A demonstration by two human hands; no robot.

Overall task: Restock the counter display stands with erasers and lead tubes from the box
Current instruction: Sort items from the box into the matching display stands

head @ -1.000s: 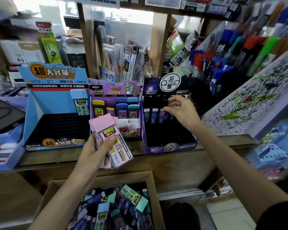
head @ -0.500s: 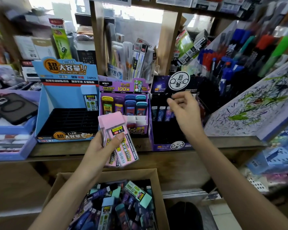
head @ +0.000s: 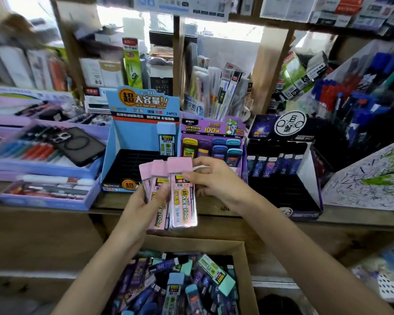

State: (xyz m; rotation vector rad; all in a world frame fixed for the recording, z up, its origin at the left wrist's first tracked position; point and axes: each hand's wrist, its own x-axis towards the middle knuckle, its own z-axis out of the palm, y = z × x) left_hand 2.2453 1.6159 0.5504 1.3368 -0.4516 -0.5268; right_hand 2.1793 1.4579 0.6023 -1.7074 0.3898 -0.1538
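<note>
Right hand (head: 216, 183) back from dark stand (head: 280, 192), pinching front pink tube (head: 184, 208); my left hand (head: 143, 208) grips other tubes (head: 159, 169). Blue stand (head: 134, 135) next, I reckon.

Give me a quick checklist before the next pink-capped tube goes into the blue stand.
1. Left hand grips the fan of pink-capped tubes: ok.
2. Right hand pinches the front tube just under its cap: ok.
3. Only one tube is being pulled free: cannot tell; the tubes overlap.
4. Blue stand has free slots: ok; its black tray shows only one blue-capped tube, at the back right.
5. Tube grade matches the stand: ok; both read 2B 0.7.
6. Box has more stock: ok.
</note>
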